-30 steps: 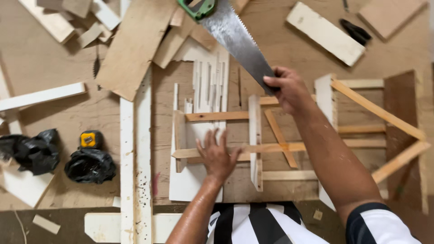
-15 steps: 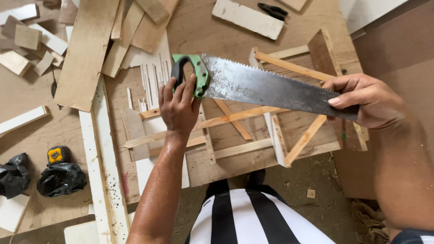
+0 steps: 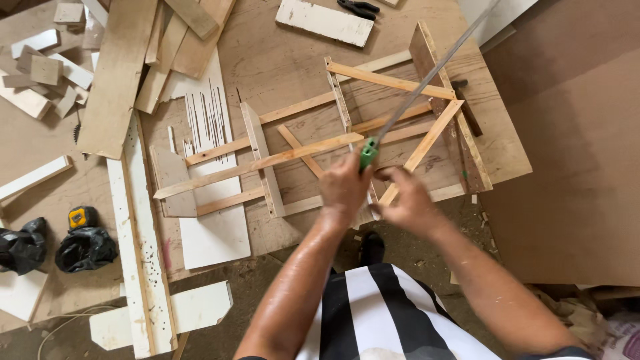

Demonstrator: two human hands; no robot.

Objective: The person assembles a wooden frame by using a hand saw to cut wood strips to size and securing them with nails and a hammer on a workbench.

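My left hand (image 3: 343, 188) is shut on the green handle of a hand saw (image 3: 368, 153). The saw's steel blade (image 3: 433, 73) shows edge-on and runs up and to the right over a wooden slat frame (image 3: 267, 161) that lies on the plywood bench (image 3: 280, 60). My right hand (image 3: 408, 200) sits just right of the handle, fingers curled over the frame's near slats. Whether it grips the handle or a slat is hidden. My striped shirt (image 3: 373, 313) fills the bottom edge.
Black pliers (image 3: 358, 8) and a white board (image 3: 325, 21) lie at the bench's far side. Wood offcuts (image 3: 40, 73) and planks (image 3: 120, 73) pile up at the upper left. A yellow tape measure (image 3: 83, 217) and black bags (image 3: 85, 248) sit at left. A brown sheet (image 3: 573, 167) stands right.
The saw has turned from lying flat to blade edge-on, pointing up and right. My right hand left the blade's tip and came in beside the handle. My left hand moved right with the handle.
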